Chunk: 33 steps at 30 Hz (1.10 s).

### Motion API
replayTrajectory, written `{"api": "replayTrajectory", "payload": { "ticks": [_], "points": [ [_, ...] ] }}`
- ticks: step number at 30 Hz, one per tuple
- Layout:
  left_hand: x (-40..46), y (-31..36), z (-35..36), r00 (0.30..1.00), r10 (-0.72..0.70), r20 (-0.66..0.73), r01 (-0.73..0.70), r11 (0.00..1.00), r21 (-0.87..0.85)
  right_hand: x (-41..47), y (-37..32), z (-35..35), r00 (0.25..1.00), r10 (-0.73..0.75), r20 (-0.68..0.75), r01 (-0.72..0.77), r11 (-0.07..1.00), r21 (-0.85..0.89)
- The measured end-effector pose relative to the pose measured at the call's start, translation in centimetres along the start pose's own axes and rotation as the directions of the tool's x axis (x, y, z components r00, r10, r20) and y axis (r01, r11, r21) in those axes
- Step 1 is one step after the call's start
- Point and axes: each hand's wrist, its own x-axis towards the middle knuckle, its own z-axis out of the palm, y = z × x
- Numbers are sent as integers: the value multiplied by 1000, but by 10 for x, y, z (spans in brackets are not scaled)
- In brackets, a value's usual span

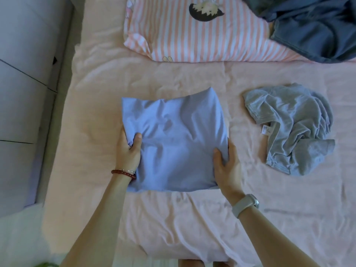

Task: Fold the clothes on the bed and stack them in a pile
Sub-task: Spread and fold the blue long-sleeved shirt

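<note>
Left hand (pixel 128 151) pinches the left edge of the folded blue garment (pixel 173 143), thumb on top, lying mid-bed (pixel 96 105). Soft, light cloth, likely to slump, so supporting both sides looks wise. Right hand (pixel 226 162) grips the right edge the same way. Further right, 1 crumpled grey shirt (pixel 292 128) waits unfolded; dark blue clothes (pixel 316 26) sit top right.

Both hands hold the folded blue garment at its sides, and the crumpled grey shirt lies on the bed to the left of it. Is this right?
Not quite. The head view shows the grey shirt lying to the right of the blue garment, not the left. The rest holds: the left hand and right hand hold the folded garment at its sides, on the bed.
</note>
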Motion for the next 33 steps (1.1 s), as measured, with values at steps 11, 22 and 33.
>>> {"api": "replayTrajectory", "payload": {
  "ticks": [11, 22, 33],
  "points": [
    [109, -40, 7, 966, -204, 161, 196, 978, 64, 65, 15, 64, 989, 141, -48, -139, 989, 40],
    [59, -76, -10, 957, -187, 222, 187, 982, 17, 49, 57, 35, 975, 196, 109, -190, 980, -57],
    [25, -81, -11, 986, -168, 5, 149, 886, 439, 13, 80, 16, 951, 140, 277, -46, 947, -318]
  ]
}}
